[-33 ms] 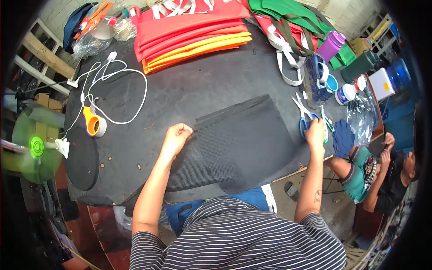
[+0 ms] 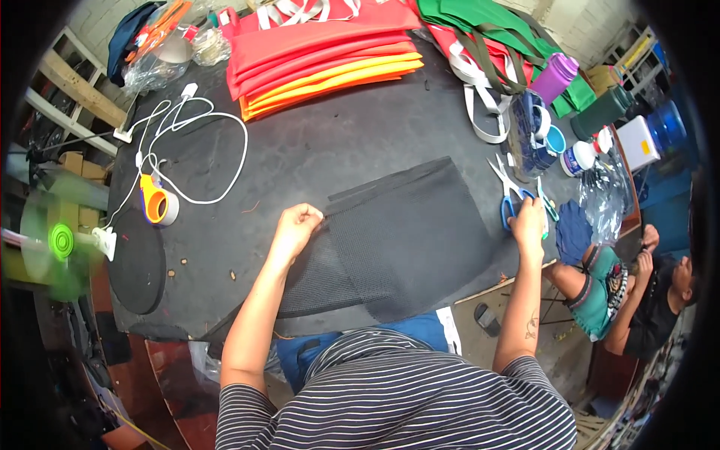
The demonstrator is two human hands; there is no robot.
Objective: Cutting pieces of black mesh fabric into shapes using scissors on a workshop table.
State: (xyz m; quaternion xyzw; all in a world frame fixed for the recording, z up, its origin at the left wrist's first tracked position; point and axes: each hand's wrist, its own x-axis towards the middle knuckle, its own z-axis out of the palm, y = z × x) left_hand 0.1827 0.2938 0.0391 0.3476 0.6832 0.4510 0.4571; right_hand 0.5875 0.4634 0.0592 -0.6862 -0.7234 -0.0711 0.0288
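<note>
1. Here, the black mesh (image 2: 427, 232) lies on the dark table (image 2: 292, 154) before me, its long axis slanting from 8 o'clock toward 2 o'clock.
2. My left hand (image 2: 295, 229), at the mesh's 9 o'clock edge, has thumb and fingertips pinched together on it.
3. My right hand (image 2: 530, 219), at 3 o'clock, curls at the blue-handled scissors (image 2: 511, 186); whether it grips or merely touches, I cannot tell.
4. The scissors' blades stand slightly parted, tips toward 11 o'clock.

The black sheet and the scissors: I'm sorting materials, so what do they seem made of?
Black sheet: probably synthetic mesh, matte, judging by its fine grid of holes. Scissors: likely steel blades, smooth, pale grey; blue handles probably plastic, by their even colour.
</note>
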